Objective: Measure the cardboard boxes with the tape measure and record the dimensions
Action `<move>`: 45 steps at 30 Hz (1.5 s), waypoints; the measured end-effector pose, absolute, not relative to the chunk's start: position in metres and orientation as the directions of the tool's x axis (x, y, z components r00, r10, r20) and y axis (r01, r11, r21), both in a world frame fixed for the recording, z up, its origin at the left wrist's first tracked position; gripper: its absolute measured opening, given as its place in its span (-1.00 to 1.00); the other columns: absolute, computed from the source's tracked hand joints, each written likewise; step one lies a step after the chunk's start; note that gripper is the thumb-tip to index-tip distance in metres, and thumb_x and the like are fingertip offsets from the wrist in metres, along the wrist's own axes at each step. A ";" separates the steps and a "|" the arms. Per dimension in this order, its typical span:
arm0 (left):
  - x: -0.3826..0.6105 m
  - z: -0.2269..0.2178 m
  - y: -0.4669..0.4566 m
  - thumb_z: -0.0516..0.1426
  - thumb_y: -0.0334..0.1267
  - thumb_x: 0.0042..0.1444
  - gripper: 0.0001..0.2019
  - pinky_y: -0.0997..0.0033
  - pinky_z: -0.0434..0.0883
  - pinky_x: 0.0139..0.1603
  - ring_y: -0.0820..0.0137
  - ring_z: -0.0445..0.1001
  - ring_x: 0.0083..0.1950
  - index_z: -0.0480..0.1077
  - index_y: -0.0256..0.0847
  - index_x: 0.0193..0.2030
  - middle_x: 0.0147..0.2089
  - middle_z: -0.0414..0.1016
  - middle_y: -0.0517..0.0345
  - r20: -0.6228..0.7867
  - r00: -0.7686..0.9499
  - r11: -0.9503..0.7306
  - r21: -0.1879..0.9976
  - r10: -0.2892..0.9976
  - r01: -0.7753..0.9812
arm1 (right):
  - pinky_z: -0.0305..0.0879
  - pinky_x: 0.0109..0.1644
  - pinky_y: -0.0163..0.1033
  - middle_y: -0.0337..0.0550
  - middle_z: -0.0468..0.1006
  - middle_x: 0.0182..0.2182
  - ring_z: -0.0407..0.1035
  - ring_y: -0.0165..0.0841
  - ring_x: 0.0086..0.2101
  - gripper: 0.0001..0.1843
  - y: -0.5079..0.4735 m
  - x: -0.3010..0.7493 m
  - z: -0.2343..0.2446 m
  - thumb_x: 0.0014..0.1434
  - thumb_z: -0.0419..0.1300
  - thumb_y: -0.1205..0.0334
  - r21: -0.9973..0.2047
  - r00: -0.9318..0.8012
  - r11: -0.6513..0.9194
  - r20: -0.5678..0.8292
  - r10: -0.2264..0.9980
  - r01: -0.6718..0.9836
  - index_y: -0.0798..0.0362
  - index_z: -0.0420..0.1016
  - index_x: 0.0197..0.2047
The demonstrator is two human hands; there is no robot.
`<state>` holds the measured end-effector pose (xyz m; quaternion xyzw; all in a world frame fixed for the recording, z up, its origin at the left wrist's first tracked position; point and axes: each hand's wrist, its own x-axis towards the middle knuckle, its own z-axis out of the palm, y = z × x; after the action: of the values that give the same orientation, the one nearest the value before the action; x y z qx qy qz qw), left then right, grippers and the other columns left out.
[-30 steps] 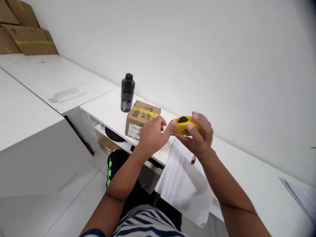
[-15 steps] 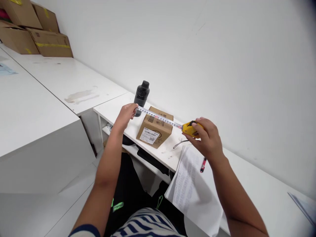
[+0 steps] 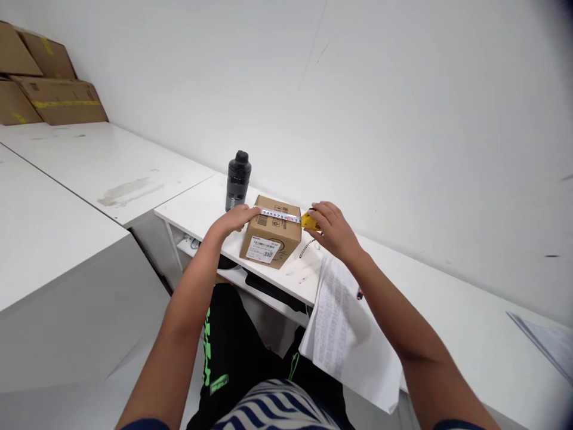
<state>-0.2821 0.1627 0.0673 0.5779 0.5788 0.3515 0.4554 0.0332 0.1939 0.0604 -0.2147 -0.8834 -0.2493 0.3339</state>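
A brown cardboard box [image 3: 290,237] with a white label on its front stands on the narrow white table. Across its top runs the white blade of a tape measure [image 3: 280,215], its numbers facing up. My left hand [image 3: 233,220] pinches the free end of the blade at the box's left top edge. At the right edge, my right hand [image 3: 332,228] grips the yellow case, part of which is hidden behind the fingers. Just behind my left hand a dark water bottle [image 3: 238,179] stands upright.
Printed sheets [image 3: 340,322] overhang the table's front edge, with a red and black pen [image 3: 360,294] partly behind my right forearm. A thin black cord [image 3: 306,247] lies beside the box. Several cartons [image 3: 67,101] are stacked far left. More papers [image 3: 544,340] lie far right.
The exposed blade has become shorter as my right hand and the yellow case came left toward the box. The blade has come down onto the box top. The view has shifted slightly.
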 end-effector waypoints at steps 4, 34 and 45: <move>-0.289 0.067 0.161 0.19 0.05 0.12 -0.62 0.45 0.13 -0.49 0.49 0.18 -0.51 0.18 -0.16 -0.44 -0.49 0.19 0.26 -0.056 0.099 0.026 0.960 0.993 0.278 | 0.38 0.22 0.24 0.15 0.48 0.16 0.27 -0.02 0.23 -0.60 0.195 0.026 0.058 0.33 0.16 0.23 0.279 -0.663 0.764 0.707 0.246 0.581 0.02 0.38 0.21; -0.237 0.123 0.046 0.11 0.01 0.19 -0.63 0.47 0.08 -0.43 0.48 0.15 -0.47 0.16 -0.16 -0.50 -0.55 0.16 0.32 0.305 -0.181 -0.132 0.772 0.935 0.621 | 0.47 0.10 0.05 0.08 0.55 0.10 0.45 -0.07 0.11 -0.56 0.157 0.080 0.090 0.32 0.19 0.16 0.278 -0.523 0.628 0.816 0.246 0.727 -0.04 0.29 0.24; -0.170 0.092 0.065 -0.13 0.08 0.32 -0.54 0.30 0.25 -0.29 0.12 0.56 -0.19 0.39 -0.12 -0.42 -0.26 0.61 -0.03 0.144 -0.321 0.228 0.444 0.936 0.866 | 0.40 0.28 0.12 0.15 0.13 0.46 -0.06 -0.02 0.46 -0.43 0.282 -0.051 0.137 0.25 0.01 0.56 0.317 -0.830 0.782 0.366 0.421 0.537 0.19 0.24 0.32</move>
<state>-0.1702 0.0652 0.0924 0.5777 0.7800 0.2282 0.0766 -0.0506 0.2819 0.1373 -0.2565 -0.9337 -0.2077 0.1390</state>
